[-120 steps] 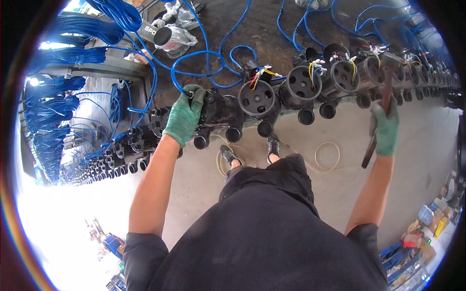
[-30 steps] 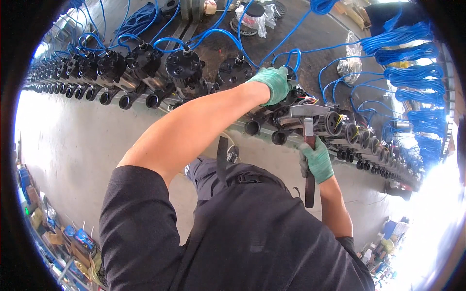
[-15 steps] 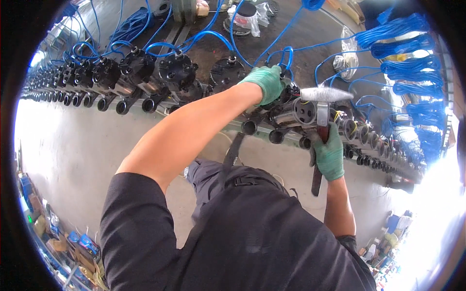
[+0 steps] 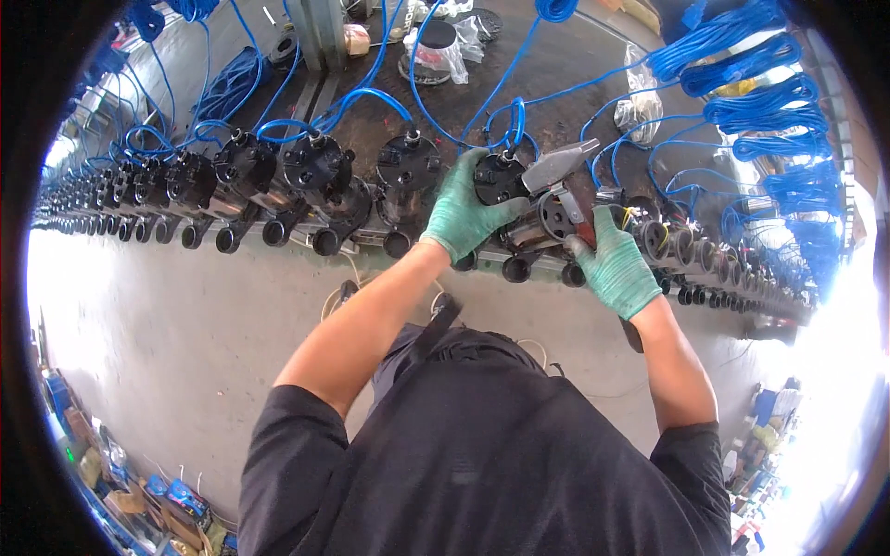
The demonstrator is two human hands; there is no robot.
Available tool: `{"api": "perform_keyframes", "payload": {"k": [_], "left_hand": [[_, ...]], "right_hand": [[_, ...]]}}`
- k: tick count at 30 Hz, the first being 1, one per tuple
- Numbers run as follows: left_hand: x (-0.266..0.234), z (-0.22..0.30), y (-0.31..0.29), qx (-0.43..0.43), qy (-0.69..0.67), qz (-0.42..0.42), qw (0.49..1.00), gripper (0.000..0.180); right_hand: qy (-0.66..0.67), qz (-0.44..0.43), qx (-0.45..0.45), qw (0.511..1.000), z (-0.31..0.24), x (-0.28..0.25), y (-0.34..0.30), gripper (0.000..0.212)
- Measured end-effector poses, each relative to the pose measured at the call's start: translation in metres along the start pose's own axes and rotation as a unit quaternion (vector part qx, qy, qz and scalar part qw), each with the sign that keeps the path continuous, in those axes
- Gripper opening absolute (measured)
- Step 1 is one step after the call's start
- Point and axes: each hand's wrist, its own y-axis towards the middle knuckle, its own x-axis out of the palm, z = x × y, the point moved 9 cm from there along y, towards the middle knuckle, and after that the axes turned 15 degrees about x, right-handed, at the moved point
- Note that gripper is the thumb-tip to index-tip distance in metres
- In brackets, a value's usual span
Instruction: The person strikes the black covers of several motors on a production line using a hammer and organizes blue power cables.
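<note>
My left hand (image 4: 461, 215), in a green glove, is curled round the side of a round black end cover (image 4: 499, 178), its thumb across the near side. A blue cable (image 4: 516, 125) loops out of the cover's top. My right hand (image 4: 619, 269), gloved alike, grips a hammer (image 4: 559, 165) by its reddish-brown handle. The hammer's metal head tilts up to the right, just right of the cover. Under it lies a steel motor cylinder (image 4: 531, 231) with an open black end. Whether hammer and cover touch, I cannot tell.
Capped motors (image 4: 408, 171) stand in a long row to the left; uncapped ones (image 4: 681, 243) with loose wires continue right. Coiled blue cables (image 4: 765, 107) lie at the far right. A clear plastic bag (image 4: 638, 107) and a metal post (image 4: 320, 32) are behind the row.
My left hand has shifted left and down from the cable top to the cover's side. My right hand has risen, bringing the hammer left and tilting its head beside the cover.
</note>
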Motion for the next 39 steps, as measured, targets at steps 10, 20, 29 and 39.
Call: {"api": "perform_keyframes", "payload": {"k": [10, 20, 29, 39], "left_hand": [[0.008, -0.016, -0.009, -0.043, -0.140, 0.066, 0.987, 0.081], [-0.001, -0.031, -0.015, -0.031, -0.084, 0.072, 0.993, 0.087], [-0.007, -0.035, -0.014, -0.020, -0.088, 0.081, 0.993, 0.090], [-0.002, -0.020, -0.007, -0.028, -0.115, 0.065, 0.991, 0.084]], "right_hand": [[-0.010, 0.034, 0.048, 0.998, -0.005, -0.022, 0.001, 0.034], [0.167, 0.033, -0.073, 0.983, -0.070, -0.041, 0.016, 0.036], [0.102, -0.070, -0.042, 0.991, -0.071, -0.021, 0.033, 0.036], [0.038, -0.084, 0.012, 0.996, -0.038, -0.018, 0.022, 0.036]]}}
